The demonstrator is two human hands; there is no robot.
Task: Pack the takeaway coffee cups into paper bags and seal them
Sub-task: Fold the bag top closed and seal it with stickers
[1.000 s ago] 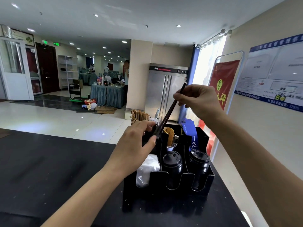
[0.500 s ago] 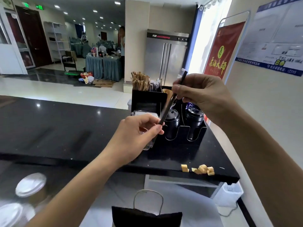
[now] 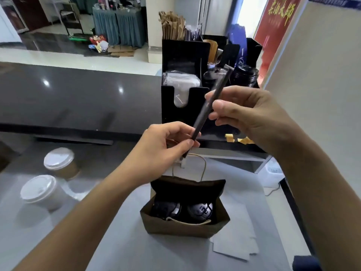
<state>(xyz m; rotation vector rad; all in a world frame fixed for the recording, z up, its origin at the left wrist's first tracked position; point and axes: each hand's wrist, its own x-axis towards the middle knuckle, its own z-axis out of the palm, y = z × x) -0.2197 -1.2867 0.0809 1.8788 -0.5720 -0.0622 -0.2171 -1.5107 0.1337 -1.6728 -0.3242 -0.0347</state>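
Observation:
A brown paper bag (image 3: 184, 228) stands open on the grey counter, and two black-lidded cups (image 3: 199, 211) sit side by side inside it. Both hands hold a long dark wrapped straw (image 3: 210, 105) slanted above the bag. My left hand (image 3: 168, 147) pinches its lower end between thumb and fingers. My right hand (image 3: 242, 112) pinches it higher up, near the middle. Two more cups with white lids (image 3: 58, 159) stand at the left of the counter.
A black condiment organizer (image 3: 181, 106) with napkins, lids, straws and stirrers stands on the raised black ledge (image 3: 78, 98) behind the bag. White paper sheets (image 3: 236, 243) lie right of the bag. Small yellow scraps (image 3: 230, 137) lie on the ledge. A wall is close on the right.
The straw has come out of the organizer and down over the bag, both hands still on it. The view has tilted down, bringing the bag and the white-lidded cups into sight.

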